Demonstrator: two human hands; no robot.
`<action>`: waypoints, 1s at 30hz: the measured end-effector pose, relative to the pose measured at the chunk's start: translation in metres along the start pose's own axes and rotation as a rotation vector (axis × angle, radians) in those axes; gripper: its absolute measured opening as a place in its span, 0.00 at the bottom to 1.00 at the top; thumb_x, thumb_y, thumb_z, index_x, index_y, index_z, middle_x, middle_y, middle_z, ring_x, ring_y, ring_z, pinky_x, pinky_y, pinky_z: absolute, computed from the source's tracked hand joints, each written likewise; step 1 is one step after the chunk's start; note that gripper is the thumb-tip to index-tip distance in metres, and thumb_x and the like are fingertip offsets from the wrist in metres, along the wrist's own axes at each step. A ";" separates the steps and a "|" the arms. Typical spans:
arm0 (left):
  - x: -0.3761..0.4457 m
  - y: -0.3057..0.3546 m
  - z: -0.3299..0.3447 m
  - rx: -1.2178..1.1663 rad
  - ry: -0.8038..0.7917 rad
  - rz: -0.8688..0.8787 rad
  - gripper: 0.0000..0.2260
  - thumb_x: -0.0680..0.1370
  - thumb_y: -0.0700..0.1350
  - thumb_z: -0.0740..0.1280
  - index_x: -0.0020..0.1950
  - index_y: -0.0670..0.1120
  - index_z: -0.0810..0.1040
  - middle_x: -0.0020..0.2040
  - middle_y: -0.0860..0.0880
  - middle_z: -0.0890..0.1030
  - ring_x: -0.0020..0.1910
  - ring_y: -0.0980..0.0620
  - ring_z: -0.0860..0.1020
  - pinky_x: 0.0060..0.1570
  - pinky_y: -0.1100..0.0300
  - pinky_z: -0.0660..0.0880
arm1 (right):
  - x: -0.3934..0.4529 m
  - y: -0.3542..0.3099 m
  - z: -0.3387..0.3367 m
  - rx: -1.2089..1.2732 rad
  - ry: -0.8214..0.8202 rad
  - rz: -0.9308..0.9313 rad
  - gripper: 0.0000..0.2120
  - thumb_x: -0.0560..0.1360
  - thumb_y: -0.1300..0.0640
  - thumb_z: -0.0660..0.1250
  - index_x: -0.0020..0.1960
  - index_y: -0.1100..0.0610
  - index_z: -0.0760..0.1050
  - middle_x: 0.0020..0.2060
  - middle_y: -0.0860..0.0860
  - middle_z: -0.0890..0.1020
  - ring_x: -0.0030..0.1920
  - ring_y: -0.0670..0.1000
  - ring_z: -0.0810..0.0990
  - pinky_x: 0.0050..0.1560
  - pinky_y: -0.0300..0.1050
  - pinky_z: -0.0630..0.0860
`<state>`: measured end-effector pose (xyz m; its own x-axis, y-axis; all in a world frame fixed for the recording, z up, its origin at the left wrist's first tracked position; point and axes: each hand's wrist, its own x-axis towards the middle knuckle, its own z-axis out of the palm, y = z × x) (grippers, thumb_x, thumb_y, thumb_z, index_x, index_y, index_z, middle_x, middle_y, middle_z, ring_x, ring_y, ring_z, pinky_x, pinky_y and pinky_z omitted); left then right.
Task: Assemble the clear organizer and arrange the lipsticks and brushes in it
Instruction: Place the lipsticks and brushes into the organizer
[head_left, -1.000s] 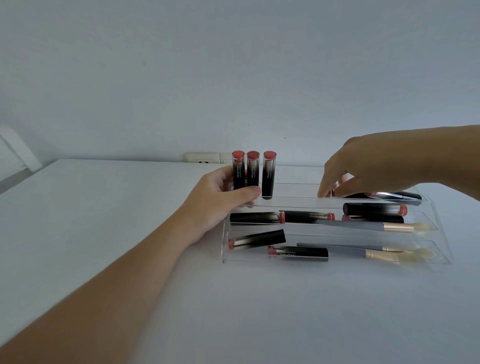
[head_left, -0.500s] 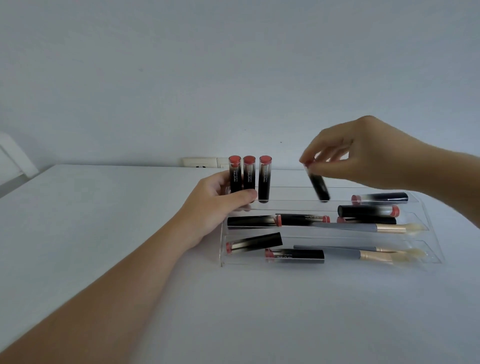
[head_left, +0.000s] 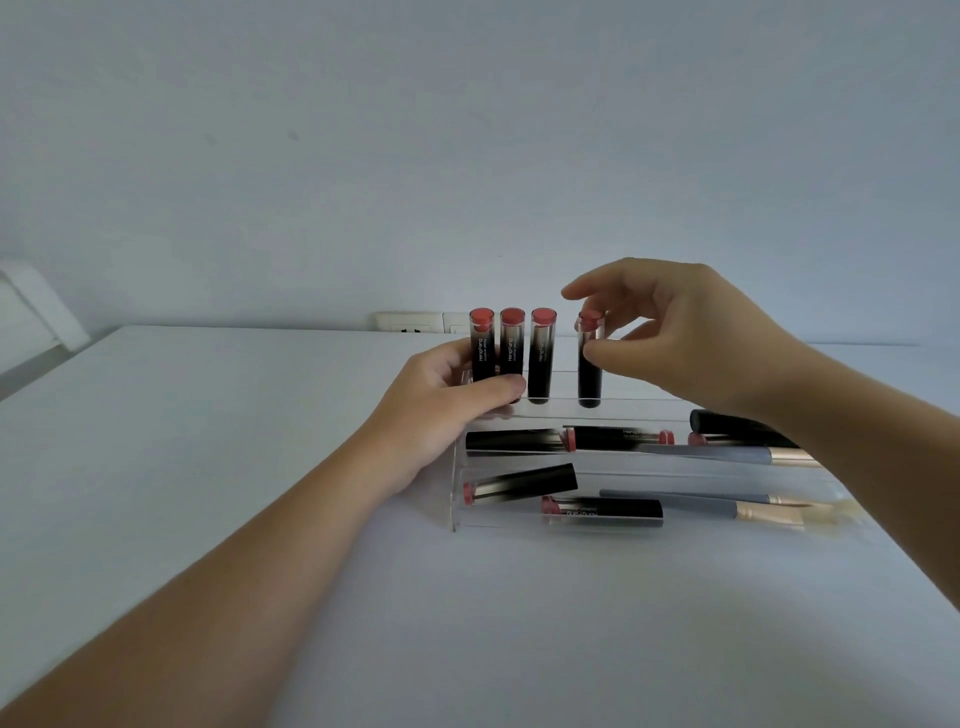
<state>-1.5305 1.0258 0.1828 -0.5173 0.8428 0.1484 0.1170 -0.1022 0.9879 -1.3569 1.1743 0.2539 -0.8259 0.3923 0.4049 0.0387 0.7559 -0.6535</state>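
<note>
White table carries clear organizer. Right hand pinches fourth lipstick upright in organizer's back row; left hand grips organizer's left end. Advice: seat it vertical, release gently.

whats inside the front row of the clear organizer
In the front row of the clear organizer, two lipsticks lie flat beside two brushes. The far right end is washed out and hard to read.
</note>
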 end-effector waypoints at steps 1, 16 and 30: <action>0.000 0.000 0.000 -0.002 -0.001 -0.001 0.13 0.67 0.50 0.77 0.50 0.52 0.86 0.50 0.46 0.87 0.49 0.49 0.86 0.50 0.59 0.81 | -0.001 0.000 0.000 -0.011 -0.017 0.016 0.18 0.72 0.63 0.72 0.57 0.45 0.81 0.44 0.42 0.84 0.45 0.42 0.83 0.50 0.38 0.80; -0.001 0.002 -0.003 0.112 -0.010 0.037 0.15 0.68 0.55 0.76 0.54 0.57 0.85 0.50 0.52 0.87 0.50 0.53 0.86 0.53 0.61 0.79 | -0.001 0.010 0.013 0.060 -0.015 0.082 0.21 0.70 0.61 0.76 0.60 0.46 0.78 0.40 0.45 0.85 0.40 0.45 0.85 0.49 0.38 0.80; -0.049 0.049 -0.020 0.728 0.103 0.413 0.11 0.70 0.59 0.73 0.42 0.55 0.76 0.38 0.60 0.78 0.31 0.57 0.72 0.31 0.66 0.71 | -0.002 0.013 0.011 0.073 -0.067 0.126 0.25 0.70 0.59 0.77 0.65 0.47 0.75 0.41 0.39 0.85 0.43 0.40 0.85 0.50 0.35 0.76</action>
<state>-1.5166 0.9689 0.2244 -0.3834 0.7563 0.5301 0.8129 0.0039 0.5824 -1.3608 1.1773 0.2376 -0.8526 0.4443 0.2749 0.1054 0.6616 -0.7424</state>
